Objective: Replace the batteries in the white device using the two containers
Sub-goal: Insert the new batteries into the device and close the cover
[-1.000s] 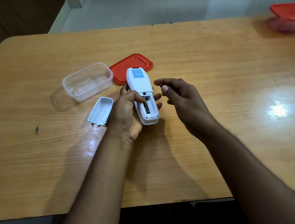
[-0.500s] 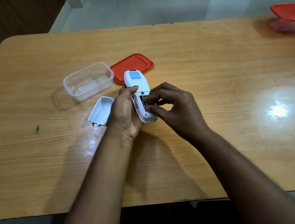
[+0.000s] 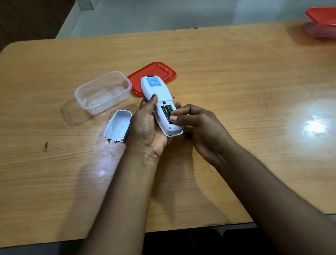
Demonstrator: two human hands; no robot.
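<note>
White plastic, the device (image 3: 161, 105) is gripped at frame centre by the left hand (image 3: 148, 127) above the surface (image 3: 243, 96); a battery (image 3: 167, 111) is pressed by the right hand (image 3: 201, 127) fingertips. If misaligned, it may spring out.

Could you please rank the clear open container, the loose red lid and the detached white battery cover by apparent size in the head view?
1. Clear open container
2. Red lid, partly hidden by the device
3. White battery cover
</note>
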